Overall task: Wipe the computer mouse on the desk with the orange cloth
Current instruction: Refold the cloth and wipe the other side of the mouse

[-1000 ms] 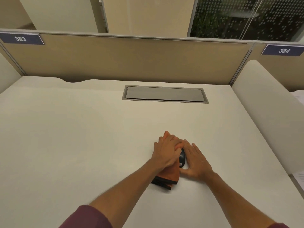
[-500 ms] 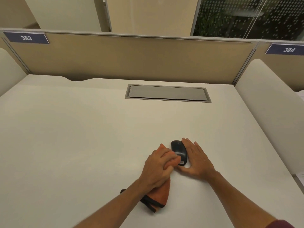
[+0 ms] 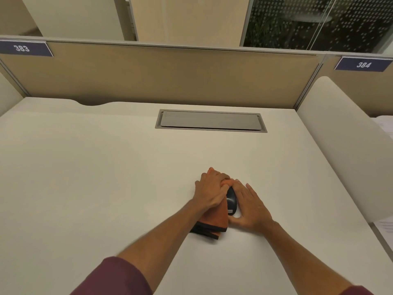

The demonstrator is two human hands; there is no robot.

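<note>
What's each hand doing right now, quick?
Left hand: closed on the orange cloth, pressing it on the mouse.
Right hand: open, fingers flat, cupped against the mouse's side, steadying it.

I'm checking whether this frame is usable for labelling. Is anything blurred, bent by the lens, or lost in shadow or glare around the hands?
Head view: warm, even light, no glare on the white desk; left forearm edges smeared by motion; the left hand, orange cloth, black computer mouse and right hand are fairly sharp; the wide lens bows the beige partition.
</note>
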